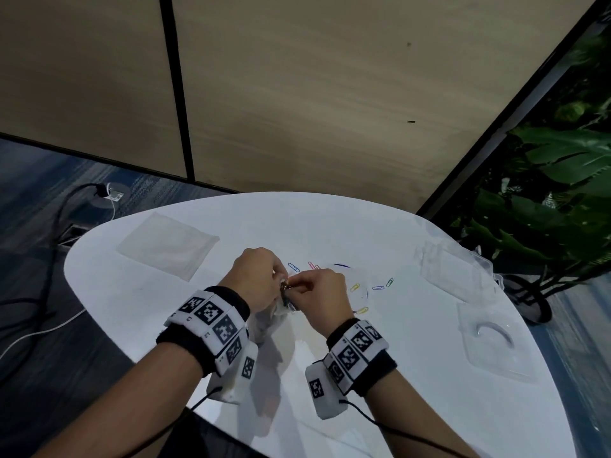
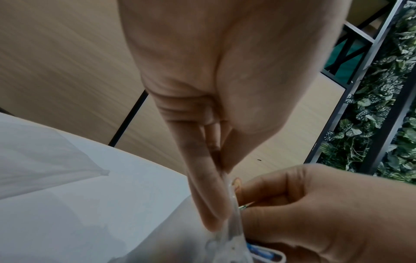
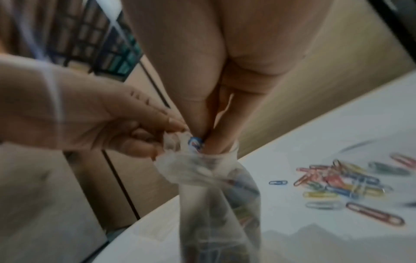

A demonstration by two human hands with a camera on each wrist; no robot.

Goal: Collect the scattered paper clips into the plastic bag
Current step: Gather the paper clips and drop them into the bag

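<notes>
Clear plastic bag (image 3: 216,204) hangs over the white table's (image 1: 198,325) near middle, neck crumpled, coloured clips visible inside. Left hand (image 1: 254,279) pinches the bag's mouth; right hand (image 1: 322,300) pinches a blue clip (image 3: 195,141) at the opening. Loose paper clips (image 3: 337,181) lie scattered just right; an empty flat bag (image 1: 168,244) lies far left.

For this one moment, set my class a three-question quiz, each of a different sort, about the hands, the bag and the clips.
1. True or false: the left hand holds the plastic bag at its mouth.
2. Where do the right hand's fingers reach? A) into the bag's mouth B) flat on the table C) onto the plant
3. Fill in: loose paper clips lie on the ____.

Key: 1 true; 2 A; 3 table.
</notes>
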